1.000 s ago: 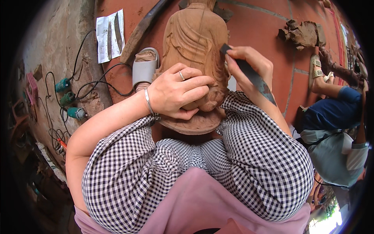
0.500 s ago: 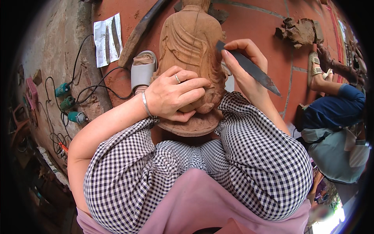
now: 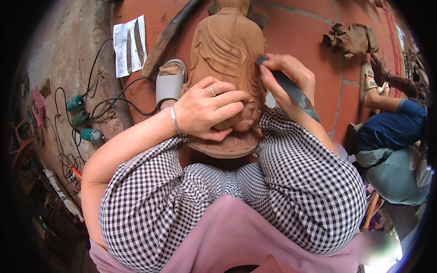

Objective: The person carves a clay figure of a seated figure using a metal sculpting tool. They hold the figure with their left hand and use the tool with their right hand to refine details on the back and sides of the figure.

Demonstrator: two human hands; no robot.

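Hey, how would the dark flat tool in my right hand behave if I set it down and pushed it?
The tool is probably stiff, spanning the right hand without sagging. Being flat, it would likely slide, not roll.

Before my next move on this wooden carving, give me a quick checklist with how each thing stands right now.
1. Left hand steadying the wooden carving: ok, fingers curl over its lower part.
2. Right hand holding the dark flat tool: ok.
3. Tool's upper end touching the carving: cannot tell; it overlaps the carving's right edge.
4. Carving's base between your knees: ok.
5. Green power tools away from the carving: ok, off to the left.
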